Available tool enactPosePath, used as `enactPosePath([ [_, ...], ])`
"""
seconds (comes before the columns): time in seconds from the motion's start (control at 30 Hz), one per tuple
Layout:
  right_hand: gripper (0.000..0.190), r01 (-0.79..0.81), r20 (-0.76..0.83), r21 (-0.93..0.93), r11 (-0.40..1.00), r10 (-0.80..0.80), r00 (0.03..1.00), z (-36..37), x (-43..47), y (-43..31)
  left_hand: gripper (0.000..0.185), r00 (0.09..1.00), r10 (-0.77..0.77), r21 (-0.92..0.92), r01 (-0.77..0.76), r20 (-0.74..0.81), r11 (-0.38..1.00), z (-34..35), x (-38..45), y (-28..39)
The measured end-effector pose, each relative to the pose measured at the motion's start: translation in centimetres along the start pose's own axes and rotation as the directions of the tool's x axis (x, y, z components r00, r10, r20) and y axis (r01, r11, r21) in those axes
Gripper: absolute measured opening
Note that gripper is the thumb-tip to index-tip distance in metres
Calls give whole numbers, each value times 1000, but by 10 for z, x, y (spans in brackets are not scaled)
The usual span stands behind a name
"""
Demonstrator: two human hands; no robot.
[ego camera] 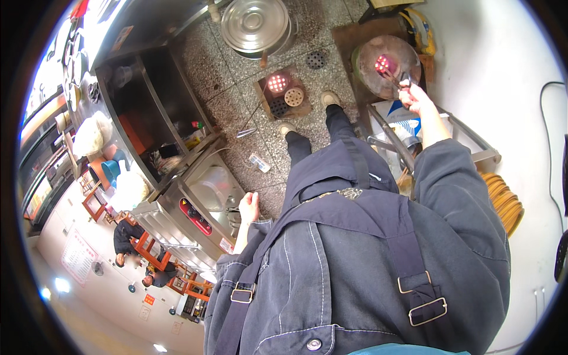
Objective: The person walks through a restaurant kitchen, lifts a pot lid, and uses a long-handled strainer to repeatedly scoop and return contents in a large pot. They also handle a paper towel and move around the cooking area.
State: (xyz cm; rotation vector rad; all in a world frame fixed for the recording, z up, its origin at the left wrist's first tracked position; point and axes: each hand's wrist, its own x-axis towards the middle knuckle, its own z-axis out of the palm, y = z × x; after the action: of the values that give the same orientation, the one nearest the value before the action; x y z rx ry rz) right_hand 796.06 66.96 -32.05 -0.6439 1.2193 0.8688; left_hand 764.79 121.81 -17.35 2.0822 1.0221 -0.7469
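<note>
Fire tongs [392, 80] are in my right hand [415, 98], over a round stove [386, 53]. Their far ends reach to a glowing honeycomb coal briquette [383, 64] at the stove's middle; whether they grip it I cannot tell. My left hand [249, 207] hangs beside the steel appliance, its fingers curled, with nothing visible in it. On a board on the floor stand a glowing briquette [277, 83], a pale spent one [294, 96] and a black one [278, 107]. Another dark briquette [315, 60] lies on the floor nearby.
A large lidded metal pot [254, 25] stands beyond the board. Steel shelving [151, 88] and an appliance with a red control panel [195, 216] line the left. A power strip [259, 163] lies on the floor. A metal frame [475, 137] stands below my right arm. People [126, 237] sit farther off.
</note>
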Motion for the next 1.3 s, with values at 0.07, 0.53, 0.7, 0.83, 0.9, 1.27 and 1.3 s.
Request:
enactPosePath([
  [0.07, 27, -27, -23, 3, 1000, 27, 999, 4, -3, -1, 27, 1000, 18, 3, -18, -12, 1000, 0, -1, 0],
  [0.53, 37, -54, -44, 45, 998, 56, 997, 9, -11, 1, 27, 999, -34, -46, 34, -2, 998, 2, -1, -17],
  [0.7, 31, -22, -28, 65, 998, 24, 999, 4, -12, 4, 26, 1000, 6, -30, -6, 0, 1000, 1, -3, 3],
  [0.83, 16, 31, -42, -19, 999, -31, 999, -1, -9, 7, 27, 1000, 11, -17, -11, 11, 1000, -2, -4, 13],
  [0.9, 12, 36, -29, -16, 999, -36, 999, -2, -7, 8, 27, 998, 54, 50, -53, -14, 997, -3, -7, 15],
  [1.27, 11, 119, 14, 0, 993, -119, 993, -1, -6, 14, 26, 996, 82, -7, -82, 18, 997, -9, -5, 22],
  [1.3, 13, 154, 0, -7, 988, -154, 988, -1, -7, 14, 26, 997, 68, -26, -67, 26, 997, -8, -4, 24],
])
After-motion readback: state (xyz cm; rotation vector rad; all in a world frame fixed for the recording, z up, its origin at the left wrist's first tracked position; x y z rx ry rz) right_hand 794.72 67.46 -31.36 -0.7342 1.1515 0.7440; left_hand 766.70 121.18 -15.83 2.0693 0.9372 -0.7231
